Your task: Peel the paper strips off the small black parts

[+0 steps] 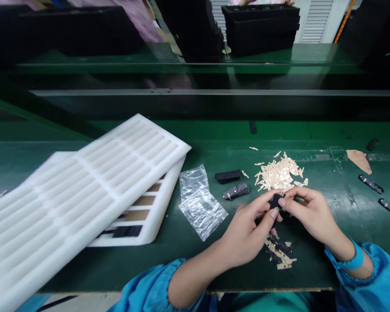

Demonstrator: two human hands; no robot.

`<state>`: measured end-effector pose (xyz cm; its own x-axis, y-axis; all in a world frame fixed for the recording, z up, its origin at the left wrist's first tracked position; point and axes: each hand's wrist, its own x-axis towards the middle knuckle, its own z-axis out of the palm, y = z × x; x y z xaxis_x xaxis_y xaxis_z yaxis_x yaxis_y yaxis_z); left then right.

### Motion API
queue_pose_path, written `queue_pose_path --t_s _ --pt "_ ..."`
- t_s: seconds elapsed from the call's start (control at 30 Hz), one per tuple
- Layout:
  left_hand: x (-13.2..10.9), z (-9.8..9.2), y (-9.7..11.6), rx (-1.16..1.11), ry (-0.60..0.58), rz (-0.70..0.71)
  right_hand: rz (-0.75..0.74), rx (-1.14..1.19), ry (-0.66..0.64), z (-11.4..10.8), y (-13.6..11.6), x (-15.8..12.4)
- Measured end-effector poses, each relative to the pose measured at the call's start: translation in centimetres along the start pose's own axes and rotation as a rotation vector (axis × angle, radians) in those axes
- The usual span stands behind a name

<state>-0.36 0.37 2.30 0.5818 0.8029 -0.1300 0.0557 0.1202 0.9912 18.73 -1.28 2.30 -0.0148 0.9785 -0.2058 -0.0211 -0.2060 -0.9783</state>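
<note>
Small black part [275,203] pinched between both hands, raised just above the green bench [331,190]. Left hand [246,234] closed on it from below and left, thumb on top; right hand [311,212] closed on its right end, fingertips [283,202] meeting the left thumb. Held mid-air, probably for turning and a close look. Part sits between the two hands, at their tips, just near side of the pile of tan slips [281,173]. More tan slips mixed with black bits [281,253] directly under the hands, likely dropped within reach. Two black parts [232,183] lying left of the pile, apart from the hands. Clear plastic bag [199,201] flat beside them. White foam trays [81,195] stacked askew at far left, upper one tilted over the lower. Black strips [376,195] at right edge.
</note>
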Motion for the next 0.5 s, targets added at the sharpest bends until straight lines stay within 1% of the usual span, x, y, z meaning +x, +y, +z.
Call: queue_pose_path --t_s 0.07,0.13,0.2,0.27,0.33,0.4,0.43,0.5 --pt "0.2 0.1 0.1 0.008 0.023 -0.018 -0.006 -0.001 -0.005 -0.2 -0.1 0.4" --pt "0.6 0.1 0.2 0.002 0.058 -0.055 0.004 0.019 -0.041 -0.7 -0.2 0.7" --pt "0.9 0.0 0.2 -0.007 0.064 -0.096 0.027 0.026 -0.083 -1.2 -0.2 0.8" --pt "0.6 -0.3 0.2 0.008 0.068 -0.113 0.064 0.018 -0.11 -1.2 -0.2 0.7" --pt "-0.3 -0.9 0.3 0.072 0.107 -0.128 0.102 0.034 -0.15 -0.4 -0.2 0.5" --pt "-1.6 -1.9 0.8 0.188 0.191 -0.149 0.102 0.095 -0.215 1.0 -0.5 0.7" --pt "-2.2 -2.4 1.1 0.259 0.237 -0.16 0.078 0.136 -0.254 1.7 -0.7 0.9" --pt "-3.0 -3.2 1.7 0.41 0.326 -0.125 0.017 0.199 -0.318 2.6 -1.3 1.2"
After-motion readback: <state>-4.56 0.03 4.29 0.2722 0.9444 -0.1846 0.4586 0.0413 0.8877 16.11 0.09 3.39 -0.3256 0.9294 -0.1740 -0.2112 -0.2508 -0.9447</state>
